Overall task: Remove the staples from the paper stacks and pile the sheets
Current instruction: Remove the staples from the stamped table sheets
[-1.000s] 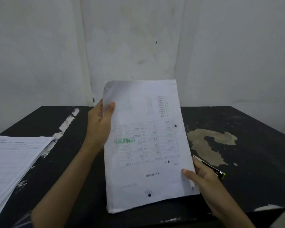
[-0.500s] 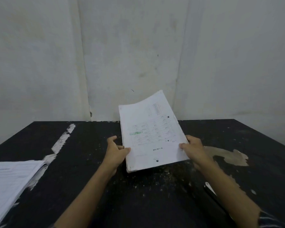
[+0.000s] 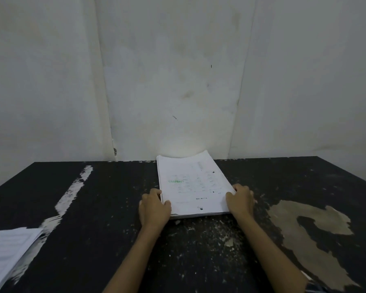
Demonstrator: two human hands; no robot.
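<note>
A white paper stack (image 3: pixel 193 185) with a printed table and a green stamp lies flat on the black table (image 3: pixel 106 218), near the far edge by the wall. My left hand (image 3: pixel 153 207) grips its near left corner, thumb on top. My right hand (image 3: pixel 240 199) holds the near right edge, fingers curled around it. No staple can be made out at this distance.
A second pile of white sheets (image 3: pixel 7 253) sits at the table's near left corner. The tabletop has worn, paint-chipped patches, a large one (image 3: pixel 309 225) at the right. A pale wall (image 3: pixel 178 81) stands right behind the table.
The stack went from held upright before me to lowered and laid flat at the table's far side. Both hands moved forward with it. The pen seen near my right hand is out of view.
</note>
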